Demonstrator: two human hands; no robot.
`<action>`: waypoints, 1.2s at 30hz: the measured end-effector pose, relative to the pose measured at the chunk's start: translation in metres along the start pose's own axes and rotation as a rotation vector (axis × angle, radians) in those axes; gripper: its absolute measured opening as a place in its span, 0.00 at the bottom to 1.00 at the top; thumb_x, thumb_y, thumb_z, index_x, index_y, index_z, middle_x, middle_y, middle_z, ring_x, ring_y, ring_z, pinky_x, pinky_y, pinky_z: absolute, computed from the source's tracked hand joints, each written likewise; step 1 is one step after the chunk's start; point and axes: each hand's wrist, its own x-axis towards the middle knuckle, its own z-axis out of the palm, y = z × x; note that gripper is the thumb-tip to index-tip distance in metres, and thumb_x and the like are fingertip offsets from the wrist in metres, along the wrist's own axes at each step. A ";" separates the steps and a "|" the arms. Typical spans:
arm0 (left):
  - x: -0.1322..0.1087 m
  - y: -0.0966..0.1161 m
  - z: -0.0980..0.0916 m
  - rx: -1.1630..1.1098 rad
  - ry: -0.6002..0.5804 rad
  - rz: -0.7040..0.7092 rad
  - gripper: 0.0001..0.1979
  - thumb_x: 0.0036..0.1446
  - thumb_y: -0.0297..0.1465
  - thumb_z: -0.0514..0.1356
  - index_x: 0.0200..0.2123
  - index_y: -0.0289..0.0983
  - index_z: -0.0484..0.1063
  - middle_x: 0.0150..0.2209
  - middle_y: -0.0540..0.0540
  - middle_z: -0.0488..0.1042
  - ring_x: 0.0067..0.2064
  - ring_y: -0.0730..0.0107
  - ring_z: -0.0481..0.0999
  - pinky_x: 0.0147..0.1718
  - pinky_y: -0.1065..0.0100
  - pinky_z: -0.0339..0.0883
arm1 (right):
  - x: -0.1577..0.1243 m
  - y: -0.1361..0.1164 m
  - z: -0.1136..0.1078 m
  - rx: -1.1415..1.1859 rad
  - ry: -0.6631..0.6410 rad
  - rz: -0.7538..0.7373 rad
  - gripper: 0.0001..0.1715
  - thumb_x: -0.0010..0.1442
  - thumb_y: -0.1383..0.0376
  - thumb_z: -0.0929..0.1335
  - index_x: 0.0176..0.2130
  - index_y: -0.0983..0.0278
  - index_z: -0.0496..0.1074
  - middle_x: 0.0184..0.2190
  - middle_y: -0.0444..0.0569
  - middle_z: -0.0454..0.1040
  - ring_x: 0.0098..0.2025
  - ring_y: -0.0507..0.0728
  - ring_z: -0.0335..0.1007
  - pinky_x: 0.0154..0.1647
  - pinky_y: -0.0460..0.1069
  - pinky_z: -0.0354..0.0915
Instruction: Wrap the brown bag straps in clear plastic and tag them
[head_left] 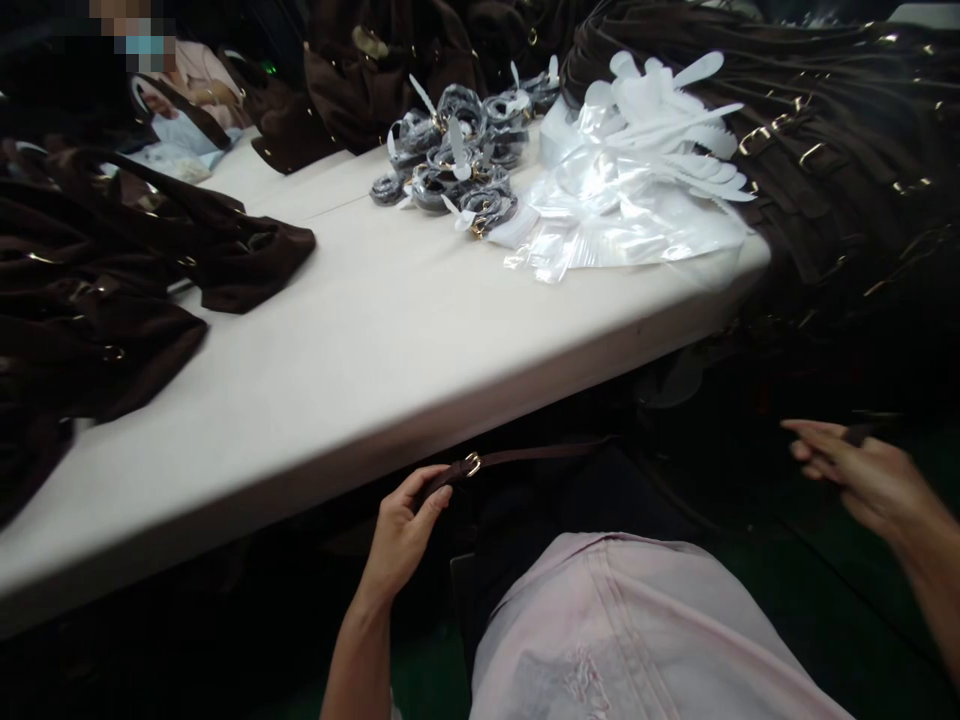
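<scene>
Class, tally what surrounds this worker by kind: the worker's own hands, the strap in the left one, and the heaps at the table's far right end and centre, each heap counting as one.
Left hand and right hand: 2
Buckled brown strap: 1
Clear plastic bag heap: 1
Plastic-wrapped coil heap: 1
Loose strap heap: 1
Total: 6

A strap [536,454] is before the table [360,310] (coils [441,157] atop).
</scene>
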 end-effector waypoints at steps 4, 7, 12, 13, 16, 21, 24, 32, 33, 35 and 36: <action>0.001 0.021 0.019 0.045 -0.079 0.038 0.15 0.57 0.39 0.63 0.46 0.40 0.75 0.41 0.48 0.78 0.41 0.65 0.74 0.41 0.69 0.65 | -0.024 -0.007 0.061 0.018 -0.346 0.079 0.20 0.51 0.49 0.73 0.38 0.59 0.77 0.22 0.50 0.67 0.18 0.50 0.57 0.16 0.50 0.53; 0.002 0.029 0.035 -0.016 -0.158 0.026 0.16 0.56 0.40 0.64 0.47 0.40 0.75 0.42 0.48 0.78 0.42 0.65 0.74 0.40 0.70 0.66 | -0.041 -0.021 0.095 -0.272 -0.562 -0.052 0.27 0.55 0.48 0.69 0.49 0.60 0.74 0.26 0.49 0.73 0.22 0.54 0.65 0.21 0.49 0.63; 0.002 0.038 0.054 -0.061 -0.318 0.039 0.16 0.57 0.37 0.64 0.48 0.40 0.75 0.44 0.46 0.78 0.44 0.62 0.76 0.43 0.68 0.67 | -0.073 -0.067 0.119 -0.471 -0.391 -0.575 0.34 0.57 0.57 0.70 0.62 0.58 0.64 0.57 0.54 0.68 0.55 0.64 0.68 0.58 0.60 0.64; 0.002 0.041 0.057 -0.034 -0.347 0.068 0.15 0.57 0.35 0.64 0.48 0.40 0.75 0.45 0.46 0.78 0.45 0.62 0.76 0.44 0.67 0.67 | -0.082 -0.079 0.121 -0.395 -0.422 -0.680 0.32 0.60 0.57 0.69 0.62 0.57 0.64 0.60 0.52 0.65 0.60 0.63 0.63 0.63 0.59 0.59; 0.000 0.052 0.066 0.051 -0.398 0.199 0.14 0.58 0.32 0.63 0.48 0.42 0.75 0.46 0.47 0.78 0.46 0.64 0.76 0.47 0.66 0.67 | -0.108 -0.111 0.131 -0.184 -0.740 -0.779 0.29 0.62 0.54 0.68 0.61 0.58 0.65 0.57 0.51 0.68 0.60 0.60 0.63 0.63 0.55 0.58; -0.001 0.062 0.072 0.114 -0.497 0.310 0.17 0.56 0.28 0.65 0.49 0.45 0.73 0.46 0.51 0.78 0.47 0.68 0.76 0.49 0.69 0.66 | -0.124 -0.120 0.149 -0.194 -1.245 -0.433 0.18 0.64 0.55 0.66 0.46 0.63 0.77 0.26 0.43 0.72 0.27 0.50 0.66 0.28 0.44 0.61; 0.002 0.047 0.058 0.214 -0.545 0.222 0.14 0.57 0.28 0.64 0.47 0.45 0.74 0.43 0.53 0.79 0.44 0.69 0.76 0.45 0.70 0.65 | -0.108 -0.107 0.138 -0.199 -1.197 -0.300 0.18 0.62 0.55 0.68 0.39 0.65 0.79 0.19 0.41 0.65 0.22 0.47 0.57 0.23 0.43 0.53; 0.000 -0.003 0.028 0.118 -0.487 -0.015 0.13 0.59 0.42 0.62 0.35 0.37 0.74 0.28 0.52 0.69 0.30 0.74 0.65 0.30 0.72 0.57 | -0.059 -0.067 0.090 -0.078 -0.945 -0.017 0.23 0.52 0.51 0.74 0.33 0.70 0.77 0.16 0.40 0.60 0.19 0.45 0.50 0.20 0.44 0.44; -0.001 -0.003 0.029 0.107 -0.486 -0.019 0.14 0.59 0.42 0.61 0.34 0.36 0.74 0.27 0.53 0.67 0.29 0.74 0.63 0.29 0.72 0.56 | -0.059 -0.065 0.091 -0.105 -0.982 -0.005 0.22 0.51 0.51 0.74 0.31 0.69 0.77 0.15 0.40 0.60 0.18 0.45 0.49 0.20 0.44 0.44; -0.002 -0.001 0.031 0.098 -0.496 -0.032 0.14 0.59 0.42 0.61 0.33 0.36 0.73 0.26 0.53 0.65 0.28 0.75 0.60 0.28 0.72 0.54 | -0.061 -0.062 0.093 -0.163 -1.084 0.005 0.19 0.51 0.54 0.74 0.28 0.69 0.75 0.15 0.39 0.60 0.19 0.46 0.51 0.21 0.44 0.46; -0.003 0.001 0.031 0.094 -0.505 -0.041 0.14 0.58 0.42 0.62 0.34 0.36 0.73 0.26 0.53 0.65 0.29 0.75 0.60 0.28 0.72 0.54 | -0.062 -0.063 0.095 -0.188 -1.133 0.002 0.17 0.51 0.55 0.74 0.27 0.68 0.74 0.15 0.40 0.62 0.19 0.46 0.53 0.22 0.44 0.48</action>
